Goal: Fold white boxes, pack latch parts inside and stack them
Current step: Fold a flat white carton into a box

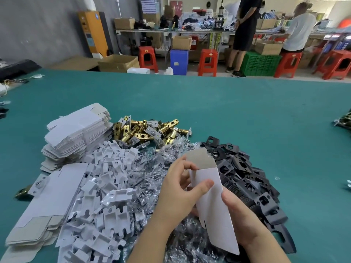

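Both my hands hold one white box (212, 202) above the parts, its far end open with a grey flap standing up. My left hand (182, 188) pinches the box near the open end, thumb on its front face. My right hand (241, 217) grips its lower right side from behind. Flat white box blanks (79, 133) are stacked at the left, with more blanks (49, 202) nearer me. Brass latch bolts (148, 130) lie in a heap beyond. White plastic inserts (106, 185), clear bags of small parts (152, 168) and black strike plates (247, 179) surround my hands.
The green table (247, 114) stretches far ahead and to the right. Dark items (344, 120) sit at its right edge. Beyond the table stand red stools, cardboard boxes, a green crate and two people at a workbench.
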{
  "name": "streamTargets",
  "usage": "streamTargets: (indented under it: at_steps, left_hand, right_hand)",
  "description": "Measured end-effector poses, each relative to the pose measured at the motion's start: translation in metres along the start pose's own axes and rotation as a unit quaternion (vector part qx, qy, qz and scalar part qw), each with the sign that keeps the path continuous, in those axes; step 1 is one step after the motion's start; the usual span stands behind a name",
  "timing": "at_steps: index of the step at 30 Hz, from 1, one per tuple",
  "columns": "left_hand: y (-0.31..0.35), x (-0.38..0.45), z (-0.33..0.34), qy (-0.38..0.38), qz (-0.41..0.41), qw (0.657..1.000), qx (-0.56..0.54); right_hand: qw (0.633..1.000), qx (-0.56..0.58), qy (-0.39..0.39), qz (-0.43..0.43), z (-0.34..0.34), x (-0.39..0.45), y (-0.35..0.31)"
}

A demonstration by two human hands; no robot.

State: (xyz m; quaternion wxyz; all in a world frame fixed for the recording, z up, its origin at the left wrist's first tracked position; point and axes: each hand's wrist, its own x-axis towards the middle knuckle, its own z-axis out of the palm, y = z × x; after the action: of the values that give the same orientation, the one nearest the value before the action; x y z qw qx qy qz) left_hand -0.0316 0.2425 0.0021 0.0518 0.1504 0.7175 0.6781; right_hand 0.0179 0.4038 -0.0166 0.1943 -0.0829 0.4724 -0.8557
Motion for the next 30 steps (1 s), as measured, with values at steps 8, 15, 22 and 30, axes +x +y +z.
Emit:
streamTargets:
  at_steps: [8,15,22,30]
  left_hand:
    - [0.005,-0.001,0.000,0.030,-0.014,0.994,-0.109]
    - [0.005,0.000,-0.005,-0.024,-0.075,0.995,-0.068]
    - [0.002,0.002,-0.010,-0.016,-0.102,0.994,-0.039]
    - [-0.001,0.005,-0.018,-0.042,-0.083,0.996,-0.018]
  right_hand:
    - [0.996,0.045,0.076,0.002,-0.003,-0.003,0.001]
    - [0.991,0.020,0.132,-0.013,-0.001,-0.002,0.000]
    - [0.980,-0.065,0.186,-0.031,-0.001,-0.001,0.000]
    - [0.946,-0.185,0.241,-0.116,0.000,-0.004,0.004]
